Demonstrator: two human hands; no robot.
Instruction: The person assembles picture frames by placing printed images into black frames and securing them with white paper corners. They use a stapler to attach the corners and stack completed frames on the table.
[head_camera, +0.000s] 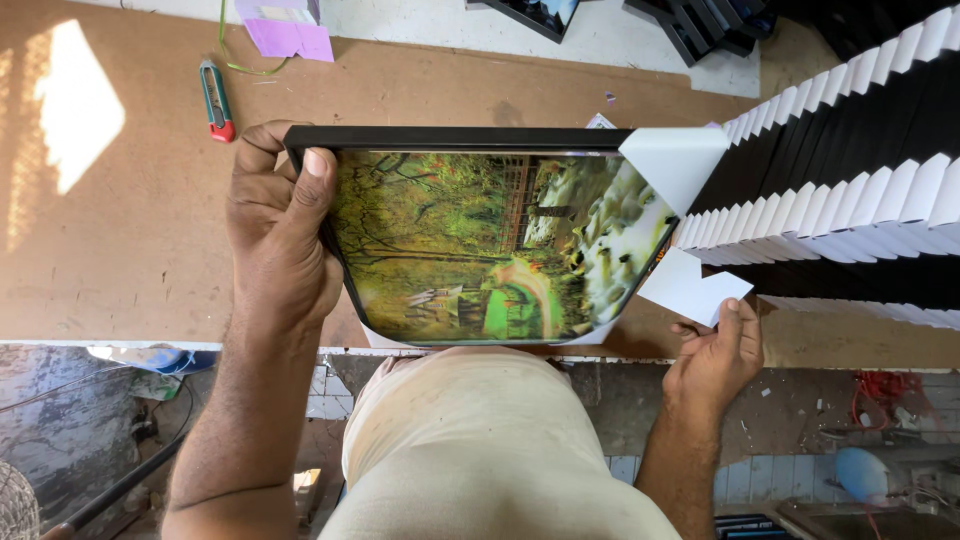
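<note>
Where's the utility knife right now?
In the head view, the utility knife lies on the brown worktop at upper left, just beyond the left hand gripping the framed picture, near the purple paper.

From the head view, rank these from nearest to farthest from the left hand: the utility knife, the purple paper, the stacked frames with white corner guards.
Measured from the left hand, which grips the picture frame's left edge:
1. Utility knife, red and green, just above the hand on the board.
2. Purple paper, farther up at the top edge.
3. Stacked frames, far across on the right side.
</note>
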